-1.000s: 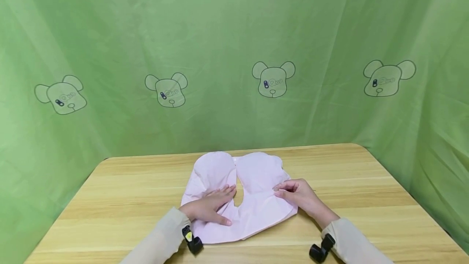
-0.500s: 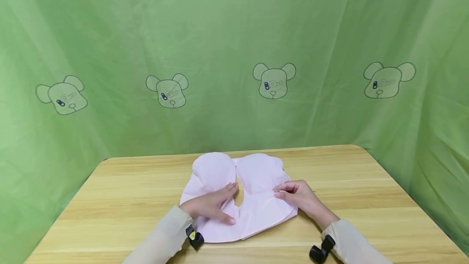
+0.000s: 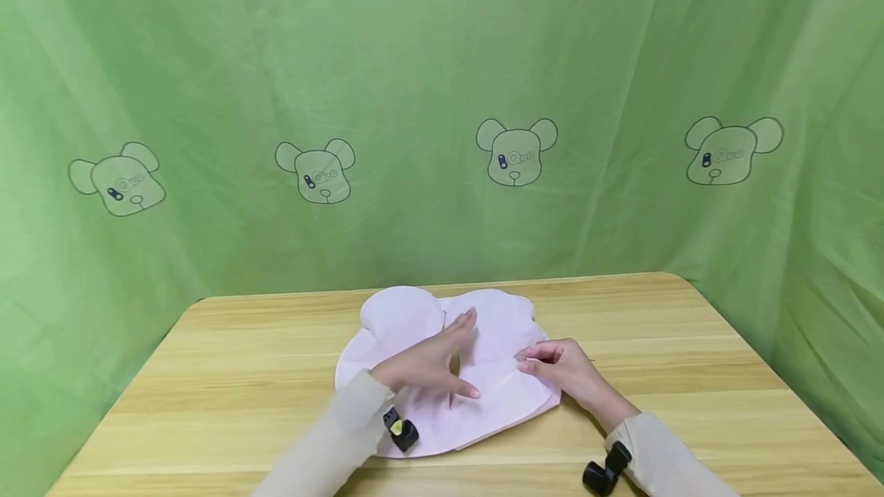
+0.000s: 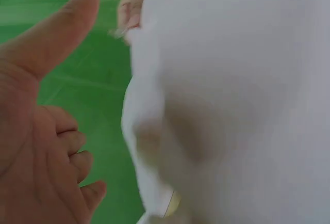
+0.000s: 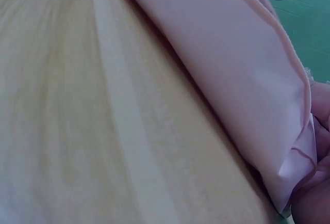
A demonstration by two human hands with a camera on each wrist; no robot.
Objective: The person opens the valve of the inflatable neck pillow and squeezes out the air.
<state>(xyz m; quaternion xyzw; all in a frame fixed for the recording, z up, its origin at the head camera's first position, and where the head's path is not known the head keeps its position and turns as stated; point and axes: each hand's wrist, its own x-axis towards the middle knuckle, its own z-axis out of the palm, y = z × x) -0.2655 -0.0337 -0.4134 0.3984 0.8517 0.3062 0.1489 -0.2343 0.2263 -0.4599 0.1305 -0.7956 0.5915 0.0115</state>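
Observation:
A pale pink cloth piece (image 3: 496, 336) lies on the table, with two rounded lobes at its far end and a slit-like opening in the middle. Over that opening my left hand (image 3: 430, 360) is spread, thumb apart from the fingers; whether it touches the cloth cannot be told. In the left wrist view the palm (image 4: 36, 146) shows nothing in it. At the cloth's right edge my right hand (image 3: 562, 366) pinches the fabric between thumb and fingers. The right wrist view shows that edge of the cloth (image 5: 227, 74) raised and folded beside the fingers (image 5: 312, 198).
A wooden table (image 3: 228, 374) carries the cloth. Green curtain (image 3: 414, 60) printed with bear heads encloses the back and both sides. A small black wrist camera (image 3: 406, 436) on the left sleeve hangs close over the cloth's near edge.
My left hand has lifted from lying flat on the cloth's left half and moved right, over the middle. The left half looks smoother. My right hand keeps its pinch in the same place.

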